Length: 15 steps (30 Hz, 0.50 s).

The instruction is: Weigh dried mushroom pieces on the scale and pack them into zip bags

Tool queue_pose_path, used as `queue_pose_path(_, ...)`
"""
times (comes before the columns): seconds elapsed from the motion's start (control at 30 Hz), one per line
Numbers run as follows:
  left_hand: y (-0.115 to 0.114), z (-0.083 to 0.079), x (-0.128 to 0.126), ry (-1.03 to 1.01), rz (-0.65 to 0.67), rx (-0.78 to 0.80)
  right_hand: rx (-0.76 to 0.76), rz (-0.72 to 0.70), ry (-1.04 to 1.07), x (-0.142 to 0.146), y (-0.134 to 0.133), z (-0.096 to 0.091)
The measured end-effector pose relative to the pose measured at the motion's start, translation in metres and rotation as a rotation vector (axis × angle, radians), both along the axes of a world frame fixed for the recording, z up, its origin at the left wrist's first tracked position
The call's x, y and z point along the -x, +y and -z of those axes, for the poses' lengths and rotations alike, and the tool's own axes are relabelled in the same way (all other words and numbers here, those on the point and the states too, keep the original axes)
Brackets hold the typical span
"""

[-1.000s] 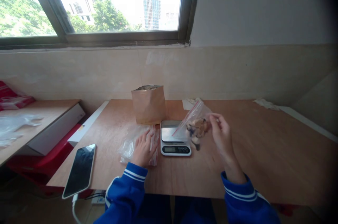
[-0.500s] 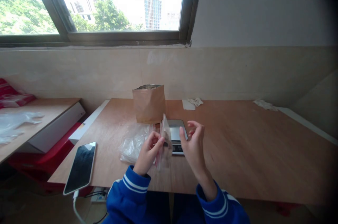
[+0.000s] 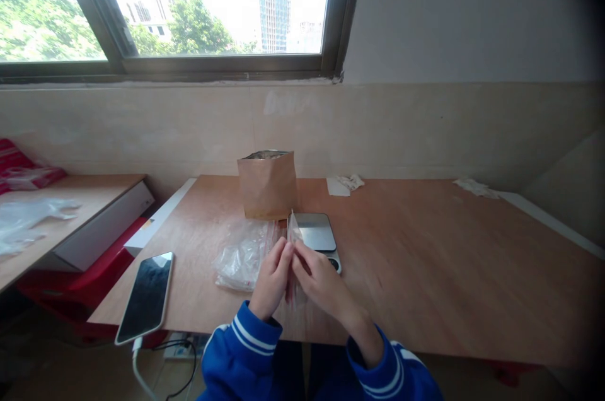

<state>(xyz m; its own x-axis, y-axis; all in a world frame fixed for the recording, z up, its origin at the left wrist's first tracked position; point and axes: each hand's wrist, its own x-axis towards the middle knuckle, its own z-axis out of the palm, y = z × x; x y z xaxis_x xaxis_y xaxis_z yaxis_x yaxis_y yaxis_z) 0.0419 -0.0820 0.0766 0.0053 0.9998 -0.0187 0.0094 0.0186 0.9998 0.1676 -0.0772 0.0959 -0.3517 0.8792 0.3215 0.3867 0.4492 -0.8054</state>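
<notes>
My left hand (image 3: 273, 278) and my right hand (image 3: 319, 281) meet in front of me, above the table's near edge. Both pinch a small clear zip bag (image 3: 293, 232) that stands on edge between the fingertips; its contents are hidden. Just behind the hands sits a small digital kitchen scale (image 3: 316, 235) with a bare steel plate. A pile of clear zip bags (image 3: 241, 254) lies left of the scale. An open brown paper bag (image 3: 268, 185) stands upright behind them.
A phone (image 3: 145, 296) lies screen up at the wooden table's (image 3: 449, 262) left front corner, its cable hanging off. Crumpled paper (image 3: 346, 184) and a white scrap (image 3: 474, 186) lie near the wall. A lower side table (image 3: 70, 199) with plastic sheets stands at left.
My right hand held a filled bag above the scale a second ago. My left hand lifted an empty bag off the pile, and both hands have since closed together on it.
</notes>
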Motion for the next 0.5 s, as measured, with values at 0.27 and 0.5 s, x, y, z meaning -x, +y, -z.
queue_pose_path(0.27, 0.005, -0.003, 0.001, 0.103, 0.018, -0.107, 0.064, 0.012, 0.03, 0.004, 0.004, 0.011)
queue_pose_path(0.5, 0.005, -0.015, 0.029, 0.192, -0.159, -0.151, 0.037, 0.313, 0.228, -0.023, 0.014, 0.024)
